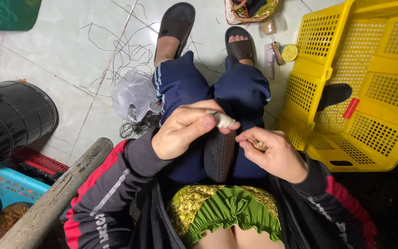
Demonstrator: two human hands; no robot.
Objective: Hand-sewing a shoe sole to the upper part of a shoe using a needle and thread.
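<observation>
Left hand (180,133) grips dark sole (219,154) (edge-up); right hand (272,152) pinches beside.

We saw a dark shoe sole (219,154) standing on edge at frame centre, between our knees, its top end wrapped in white tape (224,121).

The light is soft and even, coming from above, and it falls brightest on the pale floor tiles (70,50), which carry a faint sheen but no hard glare. The yellow crate (369,83) at the right is vivid and well lit. The lower corners sink into darkness: the bottom right is nearly black, and the black bin (14,120) at the left shows only thin highlights along its ribs. Shadows under the sandals (176,23) are short and weak. The hands are sharp in the middle of the view. The wide lens bends straight lines near the edges, and the grey pole (56,193) low at the left looks slightly soft.
</observation>
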